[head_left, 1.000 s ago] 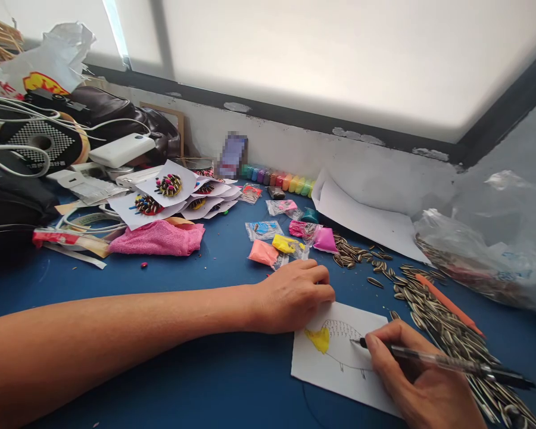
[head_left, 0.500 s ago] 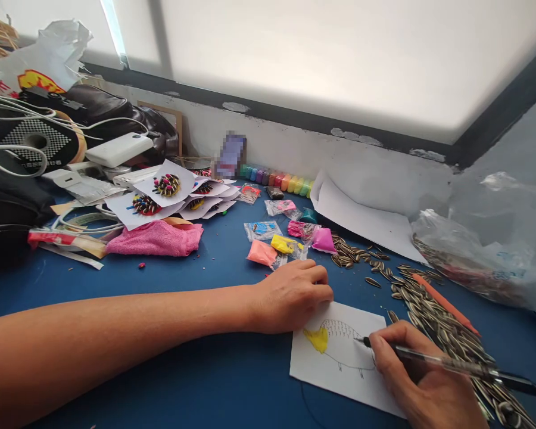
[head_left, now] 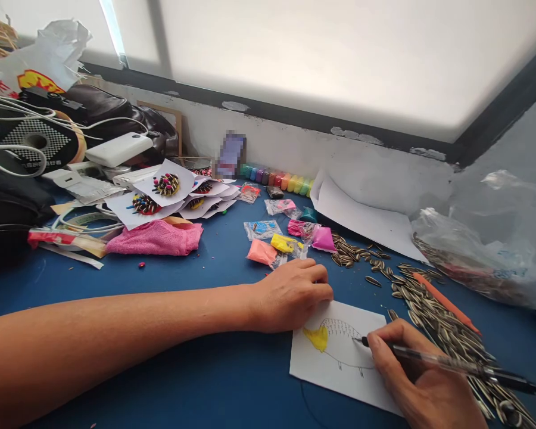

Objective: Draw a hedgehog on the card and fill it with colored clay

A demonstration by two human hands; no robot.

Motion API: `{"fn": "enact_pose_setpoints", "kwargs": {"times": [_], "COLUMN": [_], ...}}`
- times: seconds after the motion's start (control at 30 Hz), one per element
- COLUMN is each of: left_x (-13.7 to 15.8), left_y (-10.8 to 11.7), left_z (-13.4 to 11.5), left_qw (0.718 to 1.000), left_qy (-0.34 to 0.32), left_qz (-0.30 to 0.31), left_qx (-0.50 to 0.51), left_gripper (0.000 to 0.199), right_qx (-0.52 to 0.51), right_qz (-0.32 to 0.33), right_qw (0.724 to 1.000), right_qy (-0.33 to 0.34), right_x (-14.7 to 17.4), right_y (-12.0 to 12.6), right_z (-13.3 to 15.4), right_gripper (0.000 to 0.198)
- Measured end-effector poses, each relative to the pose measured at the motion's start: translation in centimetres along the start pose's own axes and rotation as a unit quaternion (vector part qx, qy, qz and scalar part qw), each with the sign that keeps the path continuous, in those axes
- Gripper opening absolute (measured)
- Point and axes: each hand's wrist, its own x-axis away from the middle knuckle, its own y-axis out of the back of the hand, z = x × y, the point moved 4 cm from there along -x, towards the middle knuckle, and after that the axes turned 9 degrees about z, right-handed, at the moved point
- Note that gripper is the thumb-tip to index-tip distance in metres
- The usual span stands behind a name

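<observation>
My right hand [head_left: 422, 375] pinches a black-and-clear pen [head_left: 433, 356]. Its tip touches a white sheet of paper [head_left: 312, 369] on the blue table. On the sheet is a line drawing of a rounded animal [head_left: 343, 345] with short legs and rows of small marks across its upper back. Yellow clay [head_left: 316, 338] covers the head end at the left. My left hand [head_left: 295, 295] rests over the sheet's upper left corner, its fingers curled under and the fingertips hidden.
Striped sunflower seeds [head_left: 433, 316] lie right, with an orange stick [head_left: 446, 302] on them. Beyond my left hand are bagged clays [head_left: 262, 252]. Finished seed pictures [head_left: 167, 185], a pink towel [head_left: 154, 238], a phone [head_left: 231, 155] and clay tubs [head_left: 279, 180] sit farther back. A plastic bag [head_left: 482, 256] stands right.
The pen tip has shifted slightly left over the drawn back, and my right hand has moved a little with it. My left hand stays put.
</observation>
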Motion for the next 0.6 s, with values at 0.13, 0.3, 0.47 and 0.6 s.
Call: {"fn": "enact_pose_setpoints", "kwargs": {"times": [0.13,0.3,0.47,0.6], "left_x": [0.02,-0.02,-0.04,0.02], "left_y": [0.04,0.06,-0.02,-0.06], "left_z": [-0.05,-0.05,0.03,0.02], "left_qw": [1.0,1.0,1.0,1.0], "left_qy": [0.001,0.003,0.002,-0.001], "left_qz": [-0.005,0.0,-0.002,-0.009], "left_qx": [-0.001,0.001,0.0,-0.001], "left_gripper": [0.018,0.019,0.02,0.019], "right_qx": [0.015,0.015,0.039,0.046], "right_qz": [0.003,-0.001,-0.034,-0.029], "right_qw": [1.0,1.0,0.998,0.998], "right_qy": [0.015,0.007,-0.028,-0.017], "right_x": [-0.2,-0.09,0.3,0.26], "right_y": [0.22,0.32,0.33,0.21], "right_z": [-0.09,-0.36,-0.51,-0.41], "right_gripper": [0.028,0.028,0.03,0.029]}}
